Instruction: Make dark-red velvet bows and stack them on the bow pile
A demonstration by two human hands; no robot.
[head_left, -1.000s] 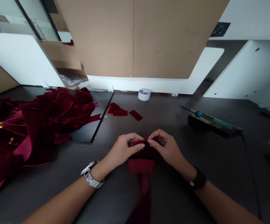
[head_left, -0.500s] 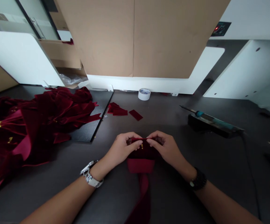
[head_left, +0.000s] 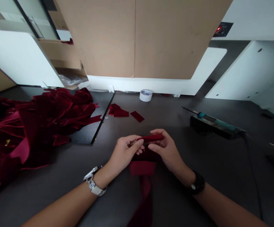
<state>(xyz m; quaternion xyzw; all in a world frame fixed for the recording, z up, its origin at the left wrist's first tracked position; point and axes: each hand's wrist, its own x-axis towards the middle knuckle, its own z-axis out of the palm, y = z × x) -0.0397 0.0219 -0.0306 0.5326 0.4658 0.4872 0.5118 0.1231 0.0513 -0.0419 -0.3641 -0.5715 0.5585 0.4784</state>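
Observation:
Between thumb and fingers, my left hand [head_left: 125, 149] pinches the end of a folded dark red velvet ribbon [head_left: 152, 138]. The fold sticks out to the right, across my right hand [head_left: 167, 148]. That hand is open around it, thumb lowered away from the fingers, with the fold lying against the fingers. Below the hands, the velvet continues in a flat wide loop [head_left: 143, 168] on the table, and a long tail [head_left: 144, 201] runs toward me. A tiny gold piece shows just under the left fingertips, partly hidden.
Velvet bows [head_left: 39, 123] with gold bits are heaped at left, partly on a black board [head_left: 85, 135]. Small velvet pieces [head_left: 120, 112] and a white tape roll [head_left: 145, 95] lie ahead. At right, a soldering iron [head_left: 210, 118] rests on a black stand [head_left: 198, 126], its cord trailing.
Both hands were pinching the velvet's top edge together. Now the edge is folded into a narrow strip, and my right thumb has come away, with the right fingers raised behind the strip.

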